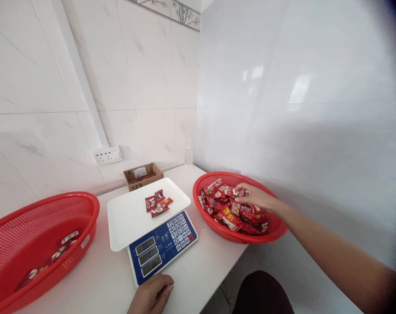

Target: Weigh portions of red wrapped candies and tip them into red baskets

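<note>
My right hand (255, 197) reaches into the right red basket (227, 237), its fingers closed on a small red snack packet at the top of the pile. Many red and maroon snack packets (230, 217) fill that basket. My left hand (152, 293) rests on the table by the scale's front edge, fingers curled in, with nothing visible in them. The blue and white digital scale (163, 246) stands between the baskets. On its white tray (129, 216) lie several small snack packets (156, 204) in a loose cluster.
Another red basket (95, 209) at the left holds some maroon packets (59, 253). A small open cardboard box (147, 179) stands behind the scale on the white table (204, 266). A tiled wall and a wall socket (108, 155) are behind. My knee (261, 294) shows below the table edge.
</note>
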